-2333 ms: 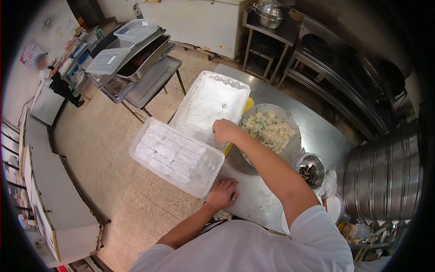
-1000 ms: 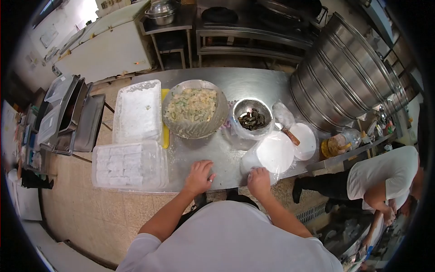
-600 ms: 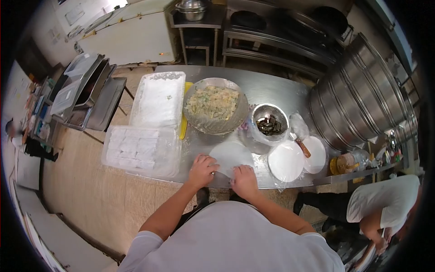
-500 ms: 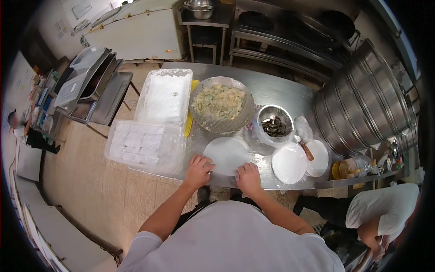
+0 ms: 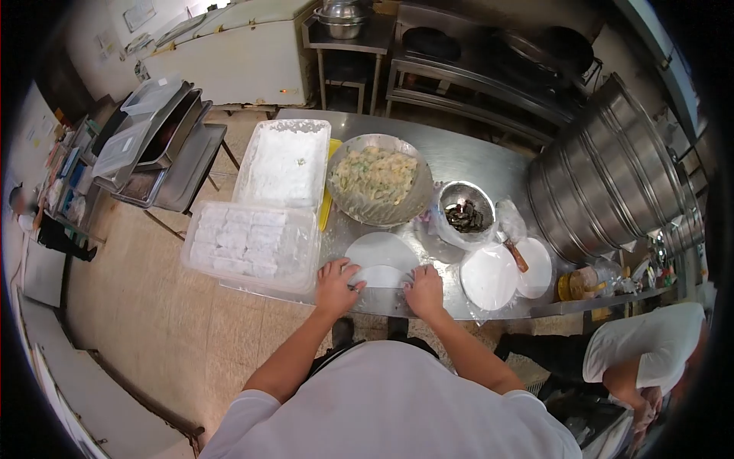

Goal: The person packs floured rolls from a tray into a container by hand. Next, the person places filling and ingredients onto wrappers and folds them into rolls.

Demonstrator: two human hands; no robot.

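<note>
A round white wrapper sheet (image 5: 382, 250) lies on the steel table in front of me, its near edge folded up into a straight line. My left hand (image 5: 335, 286) grips the fold's left end between thumb and fingers. At the right end, my right hand (image 5: 423, 291) pinches the same wrapper with curled fingers. Just beyond it stands a metal bowl (image 5: 348, 209) of pale, chunky filling (image 5: 378, 176). A small steel bowl (image 5: 483, 195) with dark pieces (image 5: 464, 217) sits to the right, beside stacked round white wrappers (image 5: 489, 277) in plastic.
To the left, a clear plastic box (image 5: 302, 268) holds white rolls, and a tray (image 5: 321, 164) of white powder stands behind it. Tall steel steamers (image 5: 604, 176) rise at the right. A wooden-handled tool (image 5: 518, 256) lies on the wrappers. A co-worker (image 5: 650, 344) stands at lower right.
The wrapper's near edge has been folded away from me, with both hands still at its sides. The whole view has shifted slightly.
</note>
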